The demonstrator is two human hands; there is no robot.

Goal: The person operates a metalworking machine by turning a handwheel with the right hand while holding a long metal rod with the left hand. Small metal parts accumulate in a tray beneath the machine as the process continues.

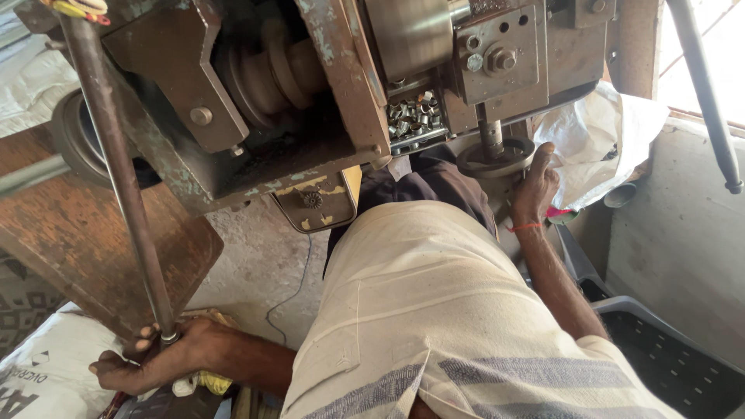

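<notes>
The person's left hand (159,358) is curled shut around the lower end of a long, rust-brown steel lever rod (116,167), which slants up from the grip to the top left corner, where its upper end is cut off by the frame edge beside a bit of yellow wire. Under that hand sits a scrap of yellow and white cloth (203,383), mostly covered by the palm, so its shape cannot be made out. The right hand (535,185) reaches forward to a round grey metal handwheel (497,157) on a threaded vertical spindle; the fingers rest on the wheel's right rim, bent over it, though how tightly they close is hidden by the back of the hand. A thin red thread circles that wrist. Above both hands stands a heavy, worn brown iron machine (326,93) with flaking pale paint, its top out of view. In a slot near its middle lies a heap of small shiny metal pieces (415,115), too small to tell apart. A grooved pulley shows in the dark opening to the left of them. The person's cream, grey-striped shirt (434,310) fills the lower centre and hides the lap and whatever lies below it. A crumpled white plastic bag (597,140) lies just right of the handwheel, and a printed white sack (46,372) is cut off at the bottom left.
</notes>
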